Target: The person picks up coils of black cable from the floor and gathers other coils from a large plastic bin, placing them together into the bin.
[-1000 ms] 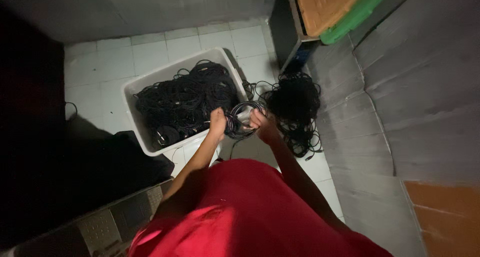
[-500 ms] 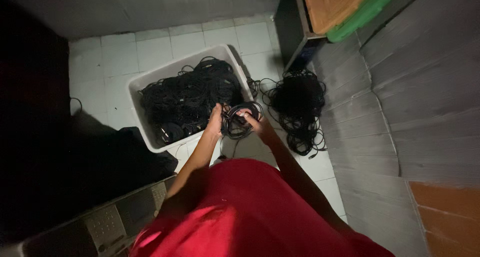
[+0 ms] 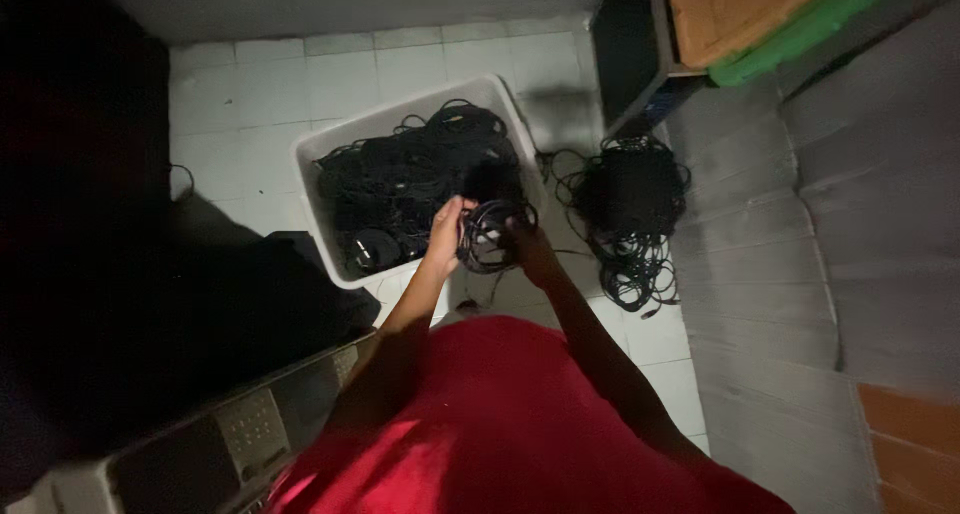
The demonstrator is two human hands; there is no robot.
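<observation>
Holding a black coil between them, the left hand and right hand grip it just above the bin's near edge. Loose loops could slip and snag the pile beside it. Bare tiles leave little room.

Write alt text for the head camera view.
Both hands, left hand and right hand, hold a coiled black cable above a white plastic bin full of black cables, with a loose black cable pile on the white tiled floor.
</observation>
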